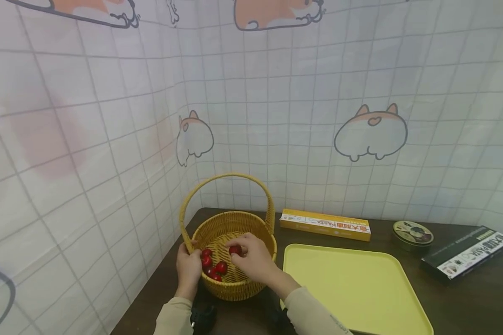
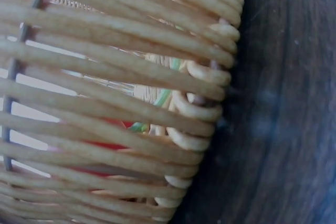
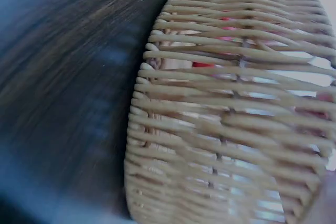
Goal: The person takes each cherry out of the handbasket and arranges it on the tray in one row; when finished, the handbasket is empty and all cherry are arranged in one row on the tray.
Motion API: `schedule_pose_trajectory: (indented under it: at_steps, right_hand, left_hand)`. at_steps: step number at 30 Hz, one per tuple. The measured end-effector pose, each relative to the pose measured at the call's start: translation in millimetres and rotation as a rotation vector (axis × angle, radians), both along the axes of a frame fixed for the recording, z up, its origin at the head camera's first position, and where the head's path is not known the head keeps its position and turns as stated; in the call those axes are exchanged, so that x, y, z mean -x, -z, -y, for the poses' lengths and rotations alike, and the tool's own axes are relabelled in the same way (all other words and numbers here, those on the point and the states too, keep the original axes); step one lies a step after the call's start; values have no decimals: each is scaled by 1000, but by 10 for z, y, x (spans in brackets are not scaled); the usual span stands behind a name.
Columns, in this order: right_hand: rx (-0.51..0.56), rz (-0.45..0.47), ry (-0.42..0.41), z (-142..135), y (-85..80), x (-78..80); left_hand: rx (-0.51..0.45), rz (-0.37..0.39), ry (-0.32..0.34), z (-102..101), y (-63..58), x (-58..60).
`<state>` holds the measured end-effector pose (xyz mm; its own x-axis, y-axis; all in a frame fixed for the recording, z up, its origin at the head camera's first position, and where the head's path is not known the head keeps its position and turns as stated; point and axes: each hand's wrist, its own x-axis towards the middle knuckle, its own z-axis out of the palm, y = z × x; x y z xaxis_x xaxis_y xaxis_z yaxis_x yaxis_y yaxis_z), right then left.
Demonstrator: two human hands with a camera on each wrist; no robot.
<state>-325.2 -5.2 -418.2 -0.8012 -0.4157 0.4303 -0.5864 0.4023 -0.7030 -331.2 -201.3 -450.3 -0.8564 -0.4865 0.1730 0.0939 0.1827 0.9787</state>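
Observation:
A yellow wicker basket (image 1: 255, 291) with a tall hoop handle stands on the dark table. Inside, several red cherries (image 1: 221, 267) lie bunched against its left wall. My left hand (image 1: 188, 267) grips the basket's left rim, close to the foot of the handle. Over the basket's inside, my right hand (image 1: 253, 258) pinches one cherry (image 1: 235, 250) between thumb and fingers. Both wrist views look at the outer weave, where the basket wall (image 2: 105, 82) lets bits of red and green show through the gaps. The basket side (image 3: 231, 103) fills most of the right wrist view.
A pale yellow tray (image 1: 348, 284) lies right of the basket. Behind it is an orange pasta box (image 1: 324, 225). Farther right are a round tin (image 1: 412, 233) and a dark green pasta box (image 1: 467, 251). Gridded cloth (image 1: 285, 102) hangs behind and to the left.

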Motion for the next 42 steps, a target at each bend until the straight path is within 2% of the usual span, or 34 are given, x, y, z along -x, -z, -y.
schedule_pose_trajectory:
  at_steps: [4,9,13,17,22,24,29,33,42]
  right_hand:
    - [132,7,3,-204,1,-48]
    - [164,60,49,-520,-19,-54]
    - [206,135,41,-782,-99,-8]
    - [133,173,41,-1046,-143,81]
    - [-28,189,129,-1277,-59,202]
    - [-34,223,134,-1332,-5,226]
    - [35,316,98,-1401,147,270]
    - [71,361,138,-1401,249,297]
    - [52,389,179,-1394,378,306]
  left_hand:
    - [16,9,5,5,-12,5]
    - [10,4,18,11,-29,29]
    - [12,-6,16,21,-50,34]
    - [9,-10,14,43,-67,23]
    - [3,-9,6,56,-75,9]
    - [1,-4,5,51,-64,8]
    - [7,2,1,37,-30,4]
    - [25,8,-4,30,-16,-3]
    - [15,6,12,35,1,-1]
